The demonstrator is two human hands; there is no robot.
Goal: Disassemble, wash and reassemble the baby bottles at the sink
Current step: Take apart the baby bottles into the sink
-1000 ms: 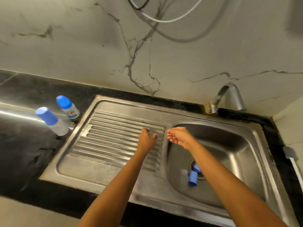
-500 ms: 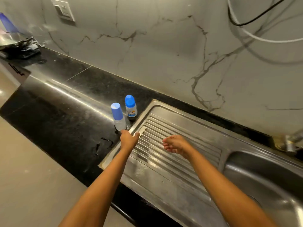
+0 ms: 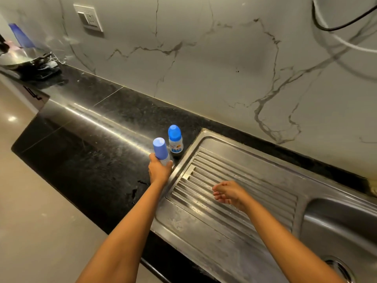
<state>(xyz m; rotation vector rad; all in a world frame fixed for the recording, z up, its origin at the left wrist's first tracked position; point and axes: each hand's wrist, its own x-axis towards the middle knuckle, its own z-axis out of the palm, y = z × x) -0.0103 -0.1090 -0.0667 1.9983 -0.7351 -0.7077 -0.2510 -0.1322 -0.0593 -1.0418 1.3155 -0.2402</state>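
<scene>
Near bottle: a small clear baby bottle [image 3: 161, 149] with a tall blue cap, on the black table just off the left rim of the sink, leaning slightly toward 11 o'clock. Its base is hidden by the hand, so I cannot tell whether it stands on the table.
Left hand: the left hand [image 3: 160, 170] reaches in from 6 o'clock of that bottle; its fingers [image 3: 151, 158] and thumb are clamped round the lower body, below the cap.
Far bottle: a second baby bottle [image 3: 175, 139] with a rounded blue cap and a printed label stands upright at about 1 o'clock of the held one, just beside it.
Right hand: the right hand [image 3: 229, 194] hangs over the ridged drainboard, at about 4 o'clock of the bottles and well apart from them. Its fingers are loosely bent, a little apart, and hold nothing.
Sink: a steel sink [image 3: 204, 227] lies at 3 o'clock of the bottles, with the drainboard nearest them and the basin beyond it toward 4 o'clock.
Table: the dark speckled table [image 3: 91, 144] runs from the bottles toward 10 o'clock, where a metal pan [image 3: 20, 57] sits at its far end.
Wall: a pale veined wall [image 3: 204, 68] rises behind, at 12 o'clock, carrying a socket plate [image 3: 89, 19] at 11 o'clock and loose cables [image 3: 336, 28] at 2 o'clock.
</scene>
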